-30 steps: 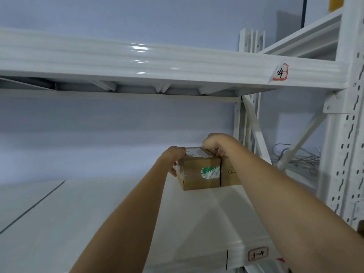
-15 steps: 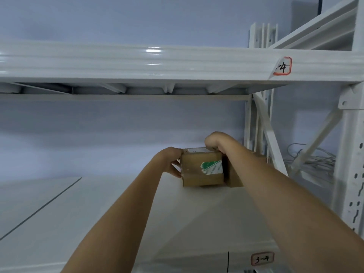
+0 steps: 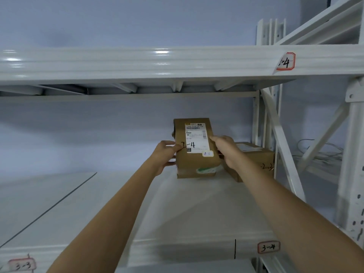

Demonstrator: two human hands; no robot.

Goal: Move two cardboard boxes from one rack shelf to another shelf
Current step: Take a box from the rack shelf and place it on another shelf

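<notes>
We note a change from half a second ago: the labelled cardboard box (image 3: 194,146), then flat on the shelf (image 3: 187,217) against its neighbour, is now tipped up so its top face with the white shipping label (image 3: 196,138) and the handwritten mark faces us. Its lower front edge sits at or just above the shelf; we cannot tell if it touches. Our left hand (image 3: 164,156) clasps the box's left edge, thumb across the face; our right hand (image 3: 226,151) clasps the right edge. Both grips are closed on this box.

The second cardboard box (image 3: 254,160) stays flat on the shelf, just right of the held one and partly behind our right wrist, close to the rack's diagonal brace (image 3: 279,138) and rear upright.

Room: shelf surface lies open to the left and toward us. The upper shelf beam (image 3: 137,64) runs well above the box's raised edge. A tag (image 3: 268,247) marks the front lip.
</notes>
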